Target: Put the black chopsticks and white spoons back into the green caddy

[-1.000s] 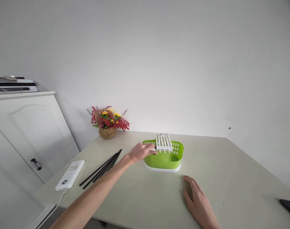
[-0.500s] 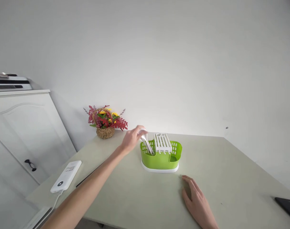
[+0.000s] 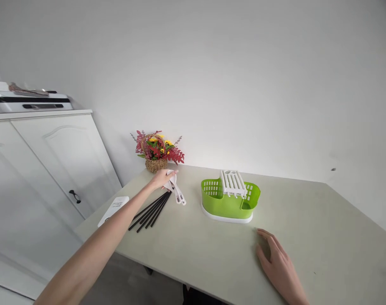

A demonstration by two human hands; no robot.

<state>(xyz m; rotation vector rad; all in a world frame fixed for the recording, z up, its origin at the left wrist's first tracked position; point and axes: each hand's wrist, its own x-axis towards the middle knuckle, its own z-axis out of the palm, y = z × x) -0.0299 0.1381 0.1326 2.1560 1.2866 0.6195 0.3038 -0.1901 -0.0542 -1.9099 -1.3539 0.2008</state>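
Pale beige counter ran up to a bare white wall, a white cabinet at its left end and a flower basket in the far corner. White spoons, slim and bunched together, hung from the left hand, fingers pinched around their upper ends, over the black chopsticks. Half a second before, they stood in the green caddy. Right hand lay flat, fingers loose, holding nothing.

Open bench right of green caddy; clear strip near, between black sticks and caddy; far left blocked by flower basket; power bank at left edge.
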